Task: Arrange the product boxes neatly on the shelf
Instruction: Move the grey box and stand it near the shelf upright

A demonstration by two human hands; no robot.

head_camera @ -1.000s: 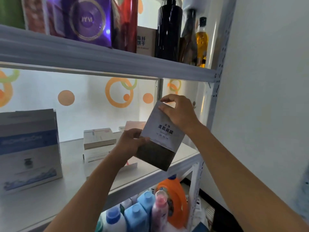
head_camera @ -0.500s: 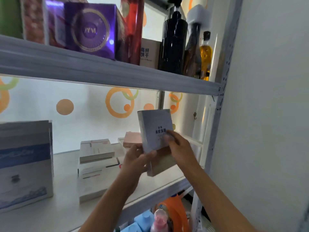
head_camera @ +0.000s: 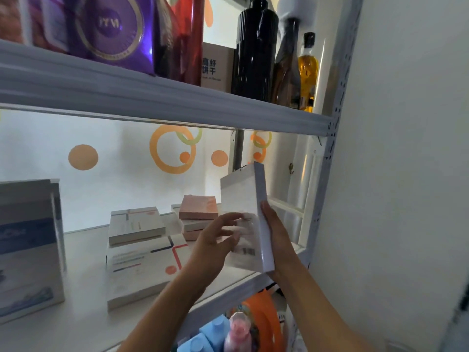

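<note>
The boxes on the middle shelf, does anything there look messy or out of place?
Yes. The flat boxes lie in loose stacks turned at different angles, and the bottom one overhangs the shelf's front edge. The white box is off the shelf, tilted between the left hand and right hand.

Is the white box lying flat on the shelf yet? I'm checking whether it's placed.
No, both hands hold the white box upright.

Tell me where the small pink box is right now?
In the head view, the small pink box tops a short stack at the back of the white middle shelf, just left of the white flat box held in both hands.
</note>
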